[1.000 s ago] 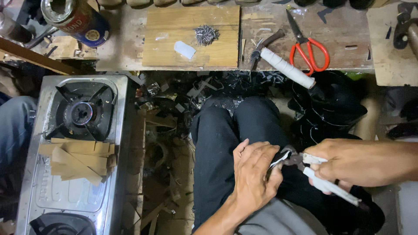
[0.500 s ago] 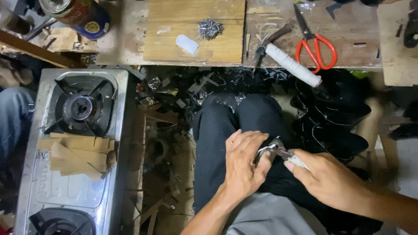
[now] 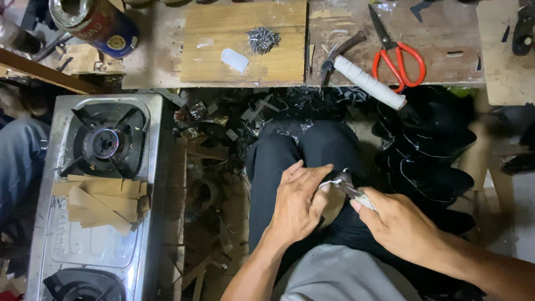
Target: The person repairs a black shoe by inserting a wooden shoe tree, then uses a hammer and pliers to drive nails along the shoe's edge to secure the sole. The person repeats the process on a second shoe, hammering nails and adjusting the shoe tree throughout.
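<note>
Working from left to right, a steel gas stove is seen on the floor at the left, with cardboard strips stacked on its flat top between the burners, kept within reach. On the far table a tin can, a loose pile of small nails on a wooden board, a tape-handled hammer and red-handled scissors are laid out along the near edge. Over the lap, the left hand is closed on a small pale workpiece, steadying it against the thigh. Pliers are gripped by the right hand, fingers wrapped round the handles, so that the tip meets the piece. Black shoe parts are stacked at the right.
</note>
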